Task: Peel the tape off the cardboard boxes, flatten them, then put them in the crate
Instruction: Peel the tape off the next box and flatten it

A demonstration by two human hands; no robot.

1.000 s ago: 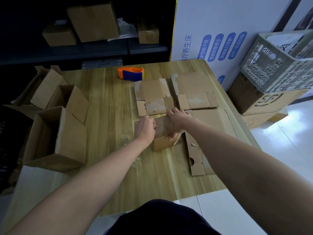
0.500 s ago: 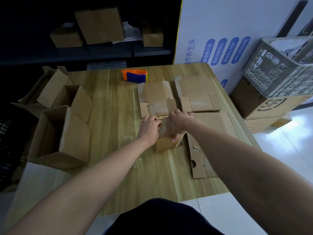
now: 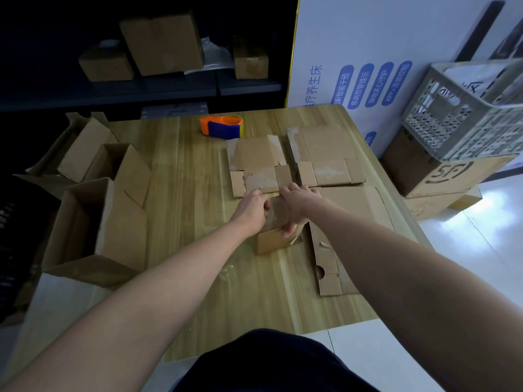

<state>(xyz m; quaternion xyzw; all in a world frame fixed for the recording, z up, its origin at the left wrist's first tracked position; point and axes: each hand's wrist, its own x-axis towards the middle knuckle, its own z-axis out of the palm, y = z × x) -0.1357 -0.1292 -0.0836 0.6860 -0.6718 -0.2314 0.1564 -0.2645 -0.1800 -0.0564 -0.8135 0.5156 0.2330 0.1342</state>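
Box (image 3: 272,241) beneath left hand (image 3: 252,207), right hand (image 3: 297,205)

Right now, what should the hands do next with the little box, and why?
Probably pull the tape back off the top. The box stands unflattened on the table, the right hand grips it steady, and the left hand seems to pinch the tape's end, so peeling looks like the natural next step.
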